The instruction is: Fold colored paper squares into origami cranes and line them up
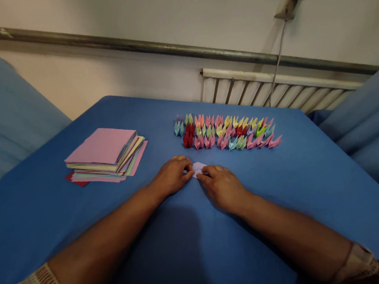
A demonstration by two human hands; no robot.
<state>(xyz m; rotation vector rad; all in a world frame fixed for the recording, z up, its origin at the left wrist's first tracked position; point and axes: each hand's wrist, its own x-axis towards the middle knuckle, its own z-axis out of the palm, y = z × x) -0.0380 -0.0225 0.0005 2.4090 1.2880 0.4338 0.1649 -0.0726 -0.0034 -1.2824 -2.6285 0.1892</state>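
Note:
A small folded piece of pale lilac paper (198,167) lies on the blue-covered table between my two hands. My left hand (174,174) pinches its left edge with thumb and fingers. From the right, my right hand (222,184) has its thumb and fingertips closed on the other side of the paper. The fingers hide part of both sides. Just beyond the hands stand several folded paper cranes (222,132) in rows, in pink, red, yellow, green, blue and purple.
To the left lies a thick stack of coloured square paper (100,147), pink on top. Behind the blue table (140,113) are a metal rail (168,49), a radiator (238,87) and a wall socket with a hanging cord (290,3). Blue curtains (367,131) hang at both sides.

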